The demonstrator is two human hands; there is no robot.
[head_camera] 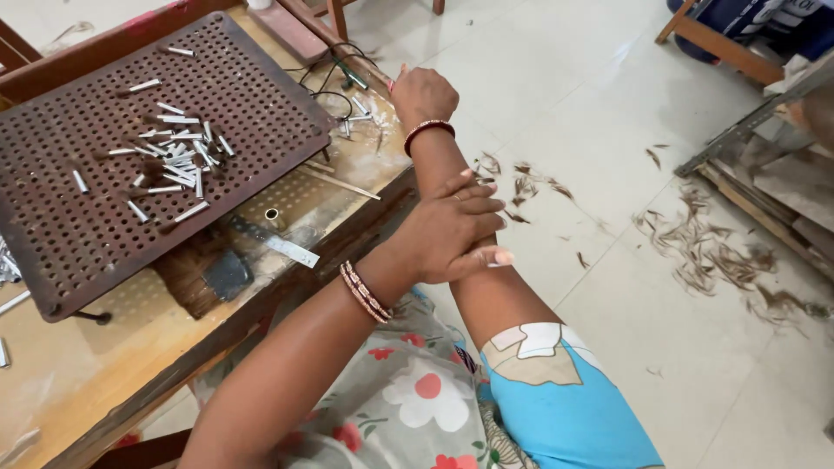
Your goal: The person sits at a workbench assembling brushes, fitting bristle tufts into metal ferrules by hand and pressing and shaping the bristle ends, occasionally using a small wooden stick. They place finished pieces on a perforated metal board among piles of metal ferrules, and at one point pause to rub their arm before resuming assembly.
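My right hand (423,94) reaches out over the far edge of the wooden table (104,365), its fingers curled under, with a dark red bangle on the wrist. Nothing shows in it. It hovers beside thin black wires (334,87) and a few small silver tubes (358,106). My left hand (452,230), with beaded bangles at the wrist, is wrapped across my right forearm (439,165). A rusty perforated metal plate (69,217) lies on the table to the left, with a pile of short silver tubes (174,156) on it.
A steel ruler (276,243) and a dark brush (208,274) lie on the table near its front edge. Brown shavings (704,252) are scattered over the tiled floor. A wooden and metal frame (764,165) stands at the right.
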